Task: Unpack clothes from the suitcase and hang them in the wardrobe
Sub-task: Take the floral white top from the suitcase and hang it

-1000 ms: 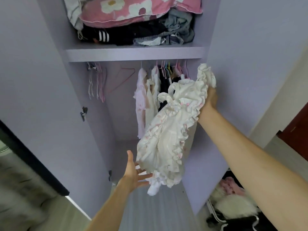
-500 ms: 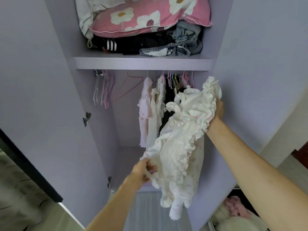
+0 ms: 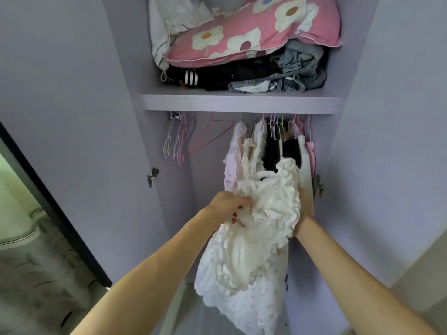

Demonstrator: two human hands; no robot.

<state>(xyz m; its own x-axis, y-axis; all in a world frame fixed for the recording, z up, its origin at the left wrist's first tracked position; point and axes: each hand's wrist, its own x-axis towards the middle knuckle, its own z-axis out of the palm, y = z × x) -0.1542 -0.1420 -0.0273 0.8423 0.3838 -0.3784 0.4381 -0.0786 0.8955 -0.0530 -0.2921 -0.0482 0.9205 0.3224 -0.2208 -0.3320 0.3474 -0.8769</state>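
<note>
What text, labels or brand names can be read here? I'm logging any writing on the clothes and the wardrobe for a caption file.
None: no readable text anywhere in the head view.
The white ruffled dress held by both hands shows only tiny pink prints.
The pink pillow shows flowers only.
The black garment on the shelf shows white stripes, no letters.

You are standing in a home bedroom, at an open lilac wardrobe point(image 3: 387, 141). Its shelf point(image 3: 239, 102) carries a pink flowered pillow point(image 3: 254, 37) over folded dark clothes point(image 3: 242, 76). Below, small pale garments point(image 3: 244, 155) hang on coloured hangers, with empty hangers point(image 3: 179, 139) bunched to the left. A patterned bedcover point(image 3: 36, 286) shows at lower left.
</note>
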